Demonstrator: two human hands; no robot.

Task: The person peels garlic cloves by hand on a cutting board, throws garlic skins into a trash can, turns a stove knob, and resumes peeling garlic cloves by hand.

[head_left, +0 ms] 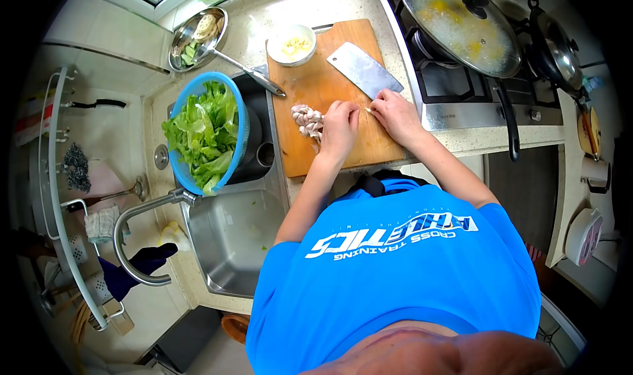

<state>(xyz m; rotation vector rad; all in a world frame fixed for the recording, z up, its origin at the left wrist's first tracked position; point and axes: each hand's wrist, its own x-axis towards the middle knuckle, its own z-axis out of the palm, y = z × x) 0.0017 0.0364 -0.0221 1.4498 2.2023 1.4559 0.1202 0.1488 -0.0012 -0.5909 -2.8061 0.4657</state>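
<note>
A wooden cutting board (323,75) lies on the counter. My left hand (341,127) is over its middle, fingers pinched together beside a pile of garlic cloves (306,120). To the right, my right hand (395,116) has its fingertips closed on a small pale piece (369,110), which looks like garlic. What my left fingers hold, if anything, is too small to make out. A cleaver (364,69) lies flat on the board just beyond my right hand. At the board's far left corner stands a white bowl (291,45) with pale yellow pieces inside.
Left of the board is the sink (234,243), with a blue basket (244,127) of lettuce (208,134) and a curved faucet (119,233). A metal bowl (221,29) stands behind. A lidded pan (461,29) with a protruding handle sits on the stove at right.
</note>
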